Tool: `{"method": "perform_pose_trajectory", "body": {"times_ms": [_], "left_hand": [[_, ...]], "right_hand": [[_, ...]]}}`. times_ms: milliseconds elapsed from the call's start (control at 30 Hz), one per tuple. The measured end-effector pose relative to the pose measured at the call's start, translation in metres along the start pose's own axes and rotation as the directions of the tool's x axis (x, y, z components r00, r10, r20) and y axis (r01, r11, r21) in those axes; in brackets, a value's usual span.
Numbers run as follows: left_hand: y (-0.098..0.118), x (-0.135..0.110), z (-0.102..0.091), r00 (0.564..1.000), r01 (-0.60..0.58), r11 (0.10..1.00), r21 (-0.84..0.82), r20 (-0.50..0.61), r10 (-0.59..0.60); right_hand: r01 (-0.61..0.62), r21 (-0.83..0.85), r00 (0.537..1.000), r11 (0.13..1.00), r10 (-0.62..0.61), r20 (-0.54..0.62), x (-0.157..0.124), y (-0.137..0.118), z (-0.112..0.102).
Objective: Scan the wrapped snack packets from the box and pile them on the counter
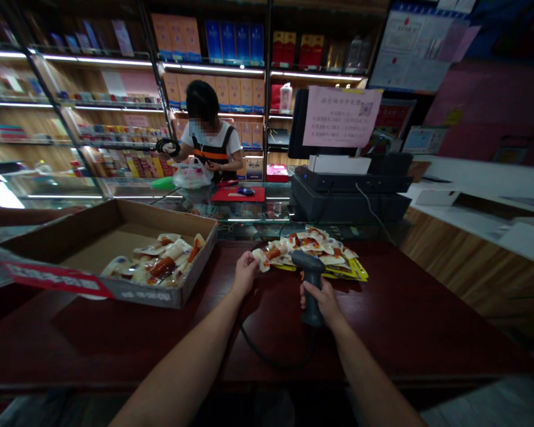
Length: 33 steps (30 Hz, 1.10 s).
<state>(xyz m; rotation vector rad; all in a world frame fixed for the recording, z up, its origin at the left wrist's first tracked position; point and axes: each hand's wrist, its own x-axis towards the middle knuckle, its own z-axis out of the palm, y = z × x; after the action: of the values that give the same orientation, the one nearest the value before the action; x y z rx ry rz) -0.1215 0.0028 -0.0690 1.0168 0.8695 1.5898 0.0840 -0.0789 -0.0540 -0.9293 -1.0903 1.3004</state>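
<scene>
My right hand (323,299) is wrapped round the handle of a dark grey barcode scanner (312,284), its head pointing left. Between the fingertips of my left hand (245,271) is the end of a clear-and-white snack packet (267,258) with a reddish-brown piece inside. That packet lies at the left edge of a pile of similar snack packets (314,240) with yellow-edged packs (358,270) beneath. To the left, an open cardboard box (160,298) holds several more packets (162,264). The scanner's black cable (267,359) loops over the dark red table.
Behind the table (374,332) runs a glass counter with a monitor (299,127), a black cash drawer (347,198) and a red mat (238,194). A person (209,139) stands there handling a plastic bag (192,174). Another person's arm (22,215) reaches in at the left.
</scene>
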Motion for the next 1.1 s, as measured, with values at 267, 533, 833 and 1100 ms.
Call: {"method": "perform_pose_trajectory", "body": {"times_ms": [267,533,833,1100], "left_hand": [[0.0061,0.0023,-0.0043,0.998,0.000,1.000,-0.028,-0.068,-0.002],[0.0048,0.0038,-0.0047,0.997,0.006,1.000,-0.023,-0.075,-0.008],[0.0020,0.0067,-0.0073,0.996,-0.009,1.000,-0.015,-0.088,0.008],[0.0006,0.0058,-0.0094,0.997,-0.027,0.998,-0.051,-0.079,0.023]], "right_hand": [[-0.034,-0.070,0.994,0.997,0.026,-0.107,0.0056,0.0042,-0.0030],[-0.040,-0.083,0.994,0.996,0.032,-0.100,0.0074,0.0068,-0.0050],[-0.052,-0.066,0.993,0.996,0.045,-0.107,0.0050,0.0009,-0.0012],[-0.074,-0.053,0.994,0.996,0.069,-0.090,0.0044,0.0000,0.0013]]}}
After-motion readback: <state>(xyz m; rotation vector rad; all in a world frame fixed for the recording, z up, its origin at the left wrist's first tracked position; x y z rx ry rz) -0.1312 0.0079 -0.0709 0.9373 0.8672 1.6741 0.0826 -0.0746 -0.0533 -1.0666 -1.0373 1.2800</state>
